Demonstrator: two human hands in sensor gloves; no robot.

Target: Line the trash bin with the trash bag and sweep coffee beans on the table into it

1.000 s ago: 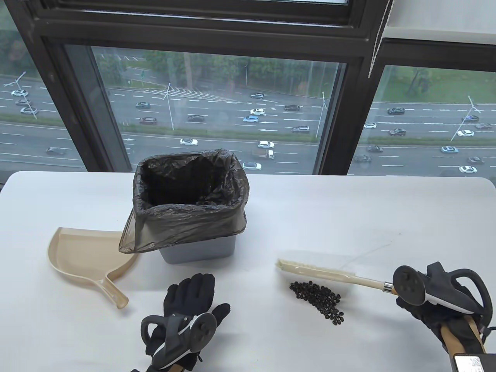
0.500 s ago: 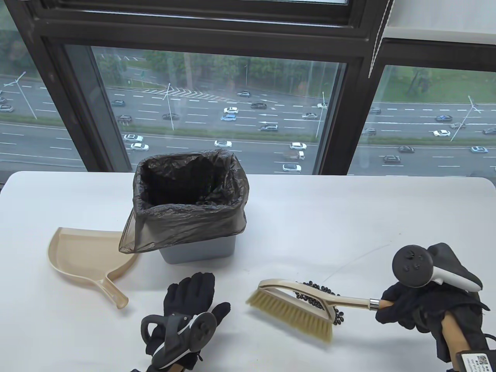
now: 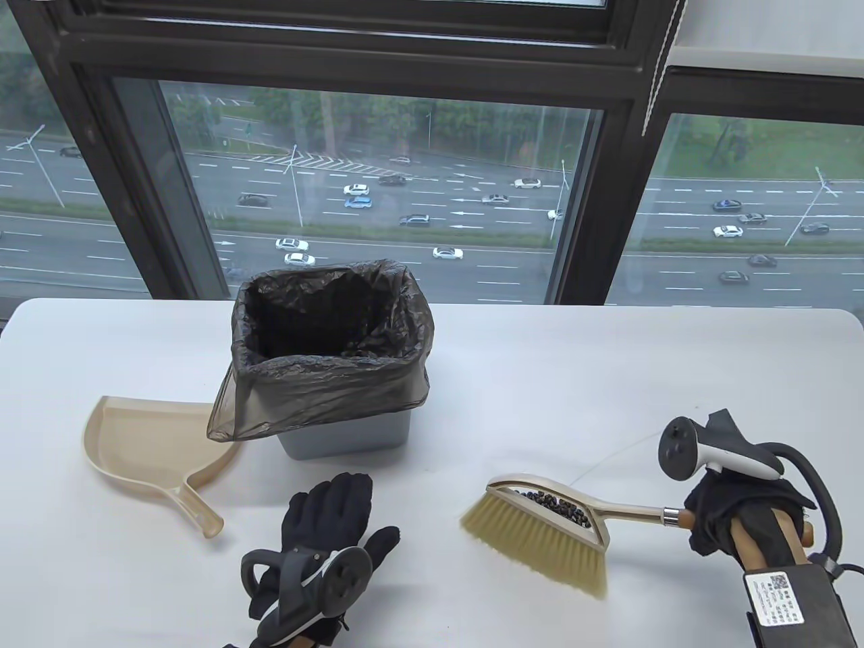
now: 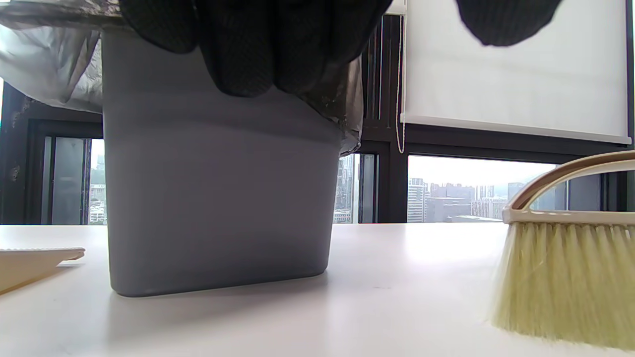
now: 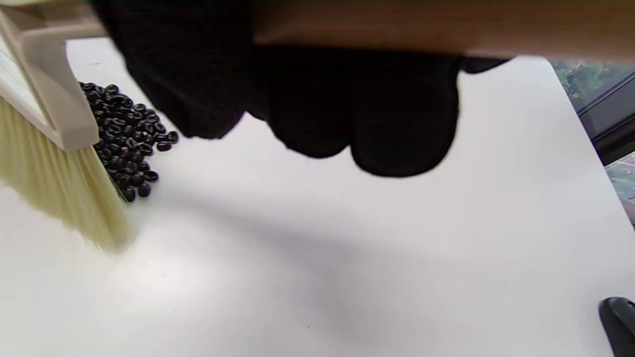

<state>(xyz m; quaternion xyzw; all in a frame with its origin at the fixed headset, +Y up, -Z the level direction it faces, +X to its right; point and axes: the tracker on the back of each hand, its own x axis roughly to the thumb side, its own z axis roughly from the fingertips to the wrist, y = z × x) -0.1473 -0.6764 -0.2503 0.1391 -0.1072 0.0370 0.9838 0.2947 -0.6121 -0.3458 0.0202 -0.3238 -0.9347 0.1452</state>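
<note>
right hand [image 3: 725,520] grip curls round cream bristle brush [image 3: 540,533], now turned bristles-down beside dark coffee beans [image 5: 124,139] on white bench [image 3: 607,378] | left hand [image 3: 324,533] flat, fingers spread | bag-lined grey bin [image 3: 337,378] ready; sweeping about to begin

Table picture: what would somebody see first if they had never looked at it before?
Probably the grey trash bin, standing in the middle of the white table with a dark trash bag folded over its rim. Next, the right hand gripping a cream brush over a little pile of coffee beans. The beige dustpan lies at the left, and the left hand rests flat near the bin.
</note>
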